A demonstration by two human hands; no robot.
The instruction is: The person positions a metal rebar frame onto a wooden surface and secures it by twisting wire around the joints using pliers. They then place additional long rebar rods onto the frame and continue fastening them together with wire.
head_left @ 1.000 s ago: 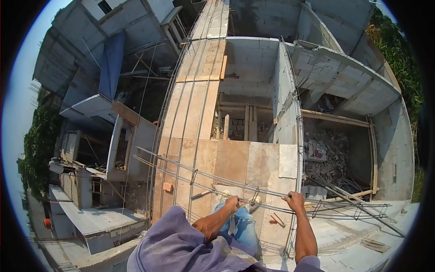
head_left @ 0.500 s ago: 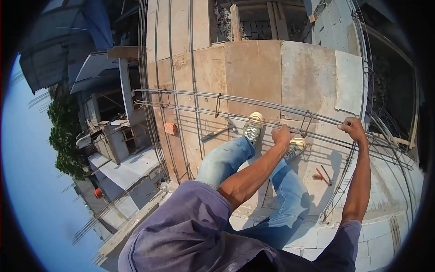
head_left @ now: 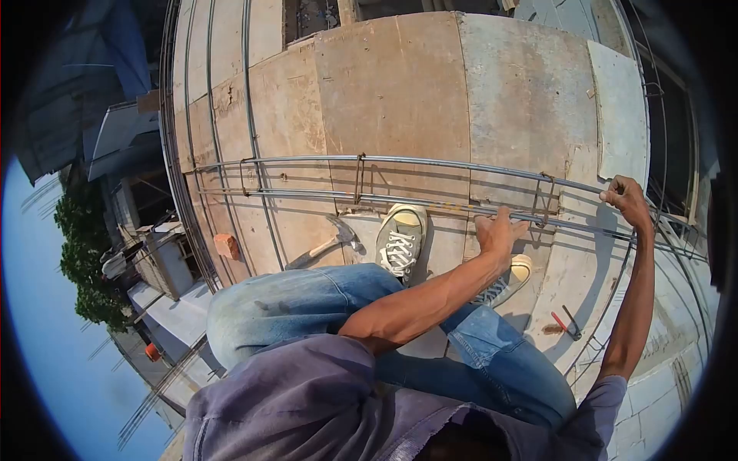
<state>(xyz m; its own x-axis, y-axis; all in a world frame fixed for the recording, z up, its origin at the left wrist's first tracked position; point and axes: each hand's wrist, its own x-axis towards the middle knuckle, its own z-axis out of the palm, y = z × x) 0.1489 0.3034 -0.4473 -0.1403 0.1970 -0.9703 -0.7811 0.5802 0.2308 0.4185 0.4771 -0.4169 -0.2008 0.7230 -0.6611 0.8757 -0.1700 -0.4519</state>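
A long rebar cage (head_left: 446,164) of parallel steel bars with rusty rectangular stirrups (head_left: 360,178) lies across the plywood. My left hand (head_left: 500,232) is at the lower bars, its thumb and fingers apart, just left of a stirrup (head_left: 546,200). Farther right, my right hand (head_left: 630,203) is closed, thumb and fingertips pinched at the upper bar. Near my shoes (head_left: 401,242) rests a claw hammer (head_left: 327,246) with a wooden handle. Red-handled pincers (head_left: 567,326) lie on the boards at the lower right.
Plywood sheets (head_left: 392,92) form the deck, with openings beyond their far edge. Long bars (head_left: 247,77) cross the left part, near a brick piece (head_left: 227,246). At the far left, the deck edge drops toward lower buildings and a tree (head_left: 88,253). Block masonry (head_left: 653,415) is at the lower right.
The view has shifted, and my knees have bent lower, nearer the boards. My left hand has loosened from the lower bars, its fingers now spread. My right hand remains at the upper bar.
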